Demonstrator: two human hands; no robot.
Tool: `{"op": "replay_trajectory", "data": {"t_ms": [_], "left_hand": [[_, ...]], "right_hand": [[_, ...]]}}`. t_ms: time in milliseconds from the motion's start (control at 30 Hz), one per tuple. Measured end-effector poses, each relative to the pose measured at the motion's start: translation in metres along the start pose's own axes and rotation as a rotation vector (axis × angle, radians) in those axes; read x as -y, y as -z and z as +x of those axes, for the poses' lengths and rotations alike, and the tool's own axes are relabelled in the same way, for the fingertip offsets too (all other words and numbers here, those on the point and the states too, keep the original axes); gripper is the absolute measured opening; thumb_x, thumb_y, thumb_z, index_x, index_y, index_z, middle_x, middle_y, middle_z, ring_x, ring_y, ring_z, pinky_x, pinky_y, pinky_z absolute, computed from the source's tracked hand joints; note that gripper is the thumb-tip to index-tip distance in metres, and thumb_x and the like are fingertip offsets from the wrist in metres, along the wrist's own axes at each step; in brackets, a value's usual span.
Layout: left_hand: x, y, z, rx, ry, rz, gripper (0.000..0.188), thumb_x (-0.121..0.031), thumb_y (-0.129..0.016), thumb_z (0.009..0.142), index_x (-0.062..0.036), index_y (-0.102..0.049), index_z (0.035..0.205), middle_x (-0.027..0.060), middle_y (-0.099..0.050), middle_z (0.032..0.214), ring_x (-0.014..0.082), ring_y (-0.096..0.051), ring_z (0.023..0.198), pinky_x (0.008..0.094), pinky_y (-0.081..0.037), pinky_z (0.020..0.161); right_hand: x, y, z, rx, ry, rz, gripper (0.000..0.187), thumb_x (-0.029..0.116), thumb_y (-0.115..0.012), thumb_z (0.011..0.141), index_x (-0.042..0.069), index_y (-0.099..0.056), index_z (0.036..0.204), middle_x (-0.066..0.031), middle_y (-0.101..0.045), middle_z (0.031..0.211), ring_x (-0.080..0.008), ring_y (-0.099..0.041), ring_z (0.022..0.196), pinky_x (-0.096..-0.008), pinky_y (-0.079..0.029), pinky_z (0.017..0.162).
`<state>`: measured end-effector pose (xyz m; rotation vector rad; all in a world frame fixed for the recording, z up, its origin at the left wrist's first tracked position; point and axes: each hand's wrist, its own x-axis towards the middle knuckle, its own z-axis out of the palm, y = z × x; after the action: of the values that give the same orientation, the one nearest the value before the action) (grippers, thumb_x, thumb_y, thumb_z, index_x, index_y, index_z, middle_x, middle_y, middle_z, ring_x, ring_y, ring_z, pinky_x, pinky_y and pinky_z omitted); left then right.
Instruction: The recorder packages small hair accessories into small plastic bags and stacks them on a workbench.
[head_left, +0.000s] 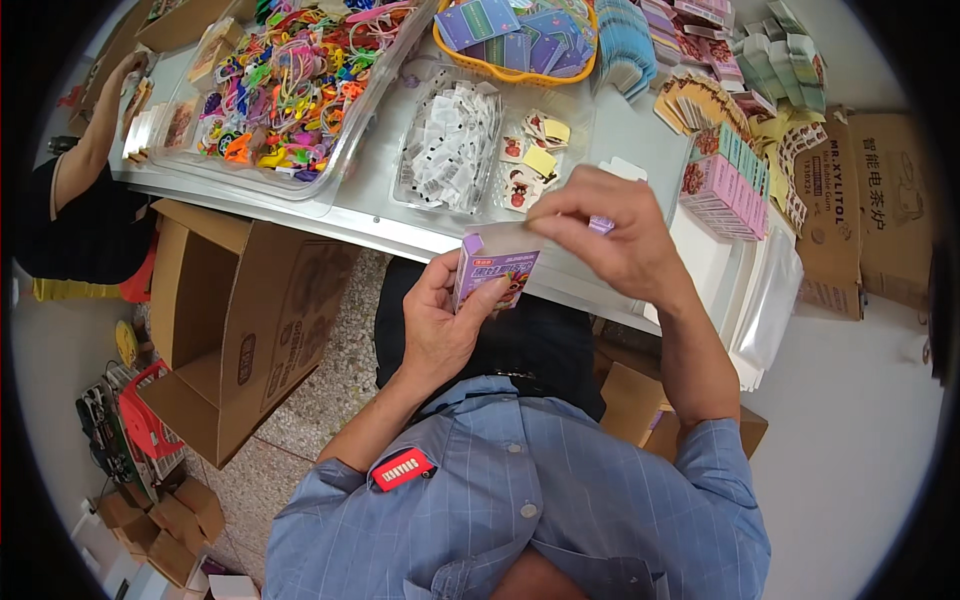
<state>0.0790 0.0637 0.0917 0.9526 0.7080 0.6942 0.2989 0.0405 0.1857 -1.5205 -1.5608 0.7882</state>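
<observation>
A small purple printed carton [492, 276] is held upright in front of my waist by my left hand [443, 325], its fingers and thumb wrapped round the sides. At the carton's top, a pale grey-white flap or card stands up. My right hand [612, 238] is closed in a pinch just above that top, by the pale piece. Whatever its fingertips hold is hidden. A small purple bit shows beneath the right palm. Just beyond my hands lie a clear tray of small white packets [450, 145] and a clear tray of small picture cards [532, 165].
A big clear bin of colourful corded trinkets [290, 100] stands at left, a yellow basket of purple cards [515, 72] behind. Stacked pink-and-green boxes [725, 180] and fanned cards sit at right. An open cardboard box [250, 320] is below-left. Another person's arm [95, 135] reaches in far left.
</observation>
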Motion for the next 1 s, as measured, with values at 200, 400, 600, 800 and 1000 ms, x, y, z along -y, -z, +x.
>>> {"op": "replay_trajectory", "data": {"t_ms": [200,400,600,800,1000], "left_hand": [[-0.004,-0.007,0.002,0.016,-0.037,-0.044,0.037,-0.006,-0.070,0.095,0.0055,-0.053,0.126,0.0109,-0.070,0.108,0.0129,-0.069,0.094,0.0255,-0.057,0.080],[-0.006,0.004,0.005,0.010,-0.013,-0.041,0.040,-0.004,-0.069,0.095,0.0057,-0.051,0.129,0.0141,-0.069,0.113,0.0144,-0.069,0.096,0.0264,-0.056,0.083],[-0.024,0.002,0.008,0.026,-0.060,-0.069,0.035,-0.003,-0.062,0.097,0.0064,-0.049,0.128,0.0144,-0.068,0.111,0.0148,-0.068,0.100,0.0274,-0.055,0.085],[-0.020,0.016,0.009,-0.036,-0.097,-0.084,0.025,-0.013,-0.057,0.101,0.0049,-0.054,0.117,0.0082,-0.067,0.101,0.0084,-0.062,0.088,0.0235,-0.051,0.076],[-0.012,0.020,0.007,-0.065,-0.146,0.171,0.020,-0.017,-0.062,0.101,0.0029,-0.062,0.104,0.0013,-0.064,0.082,0.0036,-0.055,0.075,0.0209,-0.046,0.068]], "right_hand": [[-0.001,-0.003,-0.001,0.192,0.117,-0.224,0.009,0.009,-0.074,0.086,0.004,-0.073,0.094,-0.0096,-0.061,0.073,-0.0238,-0.060,0.069,-0.0363,-0.045,0.061],[-0.027,0.012,0.044,-0.072,0.227,-0.252,0.018,0.011,-0.072,0.088,0.004,-0.072,0.104,-0.0107,-0.070,0.087,-0.0237,-0.064,0.074,-0.0334,-0.049,0.067],[-0.068,0.038,0.151,-0.203,0.408,-0.714,0.060,0.017,-0.075,0.072,0.013,-0.062,0.130,-0.0190,-0.055,0.135,-0.0367,-0.051,0.127,-0.0499,-0.036,0.112],[-0.068,0.012,0.197,-0.045,0.465,-1.003,0.034,0.014,-0.066,0.080,0.011,-0.068,0.114,-0.0138,-0.066,0.110,-0.0339,-0.058,0.112,-0.0472,-0.042,0.099],[-0.089,0.035,0.191,-0.355,0.685,-0.854,0.018,0.016,-0.064,0.085,0.008,-0.071,0.100,-0.0106,-0.067,0.092,-0.0310,-0.063,0.093,-0.0449,-0.048,0.087]]}}
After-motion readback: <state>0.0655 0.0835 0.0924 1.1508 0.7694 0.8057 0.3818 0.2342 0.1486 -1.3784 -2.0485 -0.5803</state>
